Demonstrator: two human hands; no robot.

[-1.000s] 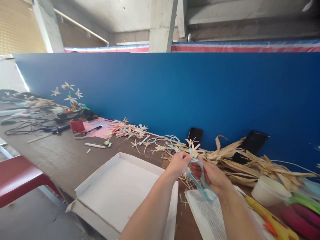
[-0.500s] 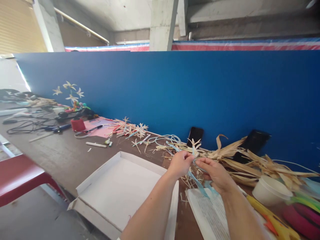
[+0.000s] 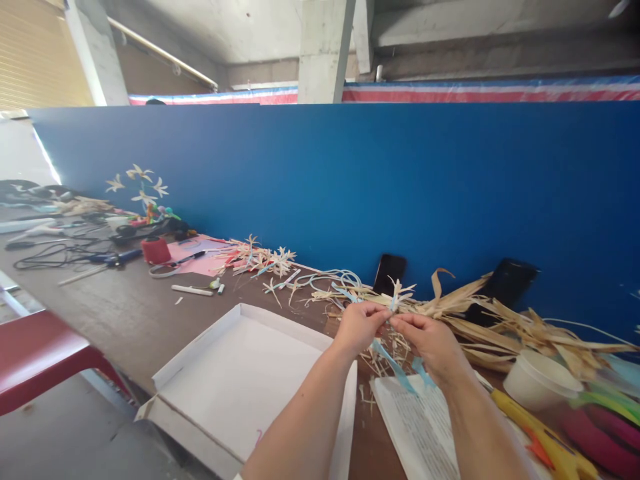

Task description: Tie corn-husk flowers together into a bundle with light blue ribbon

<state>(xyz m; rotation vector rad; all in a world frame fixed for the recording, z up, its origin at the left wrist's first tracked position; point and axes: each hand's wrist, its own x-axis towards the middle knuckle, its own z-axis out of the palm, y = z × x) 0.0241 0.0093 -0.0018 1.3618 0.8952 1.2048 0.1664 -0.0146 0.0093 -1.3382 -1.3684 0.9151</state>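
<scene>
My left hand (image 3: 359, 327) pinches the base of a pale dried-husk flower (image 3: 399, 293), fingertips closed. Close against it, my right hand (image 3: 424, 340) grips the same flower's stem area between thumb and forefinger. The flower stands upright above the fingertips, its narrow petals spread. A light blue strip (image 3: 395, 370) trails below the hands toward a printed sheet (image 3: 417, 427); my fingers hide where it meets the stem. Husk scraps (image 3: 367, 393) lie on the table underneath.
An open white box lid (image 3: 250, 373) lies left of my forearms. To the right are dried husks (image 3: 465, 340), a white cup (image 3: 543, 380) and a yellow glue gun (image 3: 540, 433). Two phones, one a black phone (image 3: 390, 273), lean on the blue partition (image 3: 320, 187). More husk flowers (image 3: 280, 260) lie farther left.
The flower head has shifted slightly right and tilted in my fingers. My right fingers have closed nearer to the left ones, and the blue strip's tail hangs a little differently.
</scene>
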